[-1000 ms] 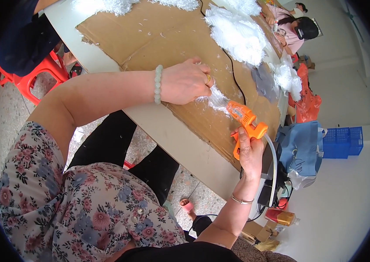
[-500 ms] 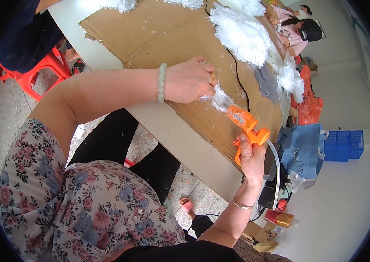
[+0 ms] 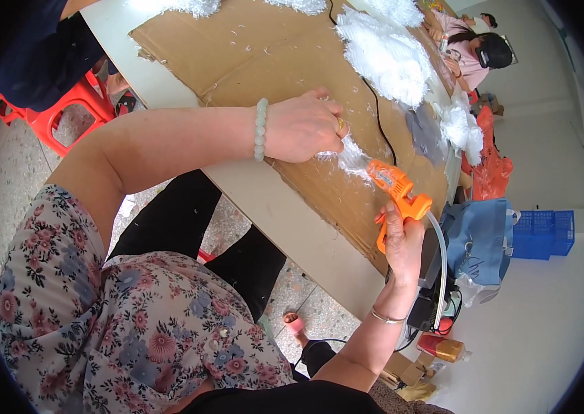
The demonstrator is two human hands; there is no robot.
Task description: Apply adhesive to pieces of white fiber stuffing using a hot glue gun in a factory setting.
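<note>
My right hand (image 3: pixel 404 241) is wrapped round the handle of an orange glue gun (image 3: pixel 394 183), with a long clear glue stick (image 3: pixel 441 276) curving out of its back end. The gun's front end is at a tuft of shiny white fibre strands (image 3: pixel 353 159) low over the cardboard (image 3: pixel 250 58). Closed fingers of my left hand (image 3: pixel 306 127) pinch the other end of this tuft; the fingertips are partly hidden under the hand. Whether the nozzle touches the strands I cannot tell.
Big heaps of white fibre (image 3: pixel 385 58) lie on the far side, with a black cable (image 3: pixel 378 114) beside them. A grey piece (image 3: pixel 424 131) is near the right edge. Red stools (image 3: pixel 71 117) stand left. A person (image 3: pixel 468 55) sits at the far right, near a blue bag (image 3: pixel 475 238).
The glue gun and my right hand have shifted slightly right and down in view. My left hand keeps its pinch on the tuft, and the whole scene has moved slightly right.
</note>
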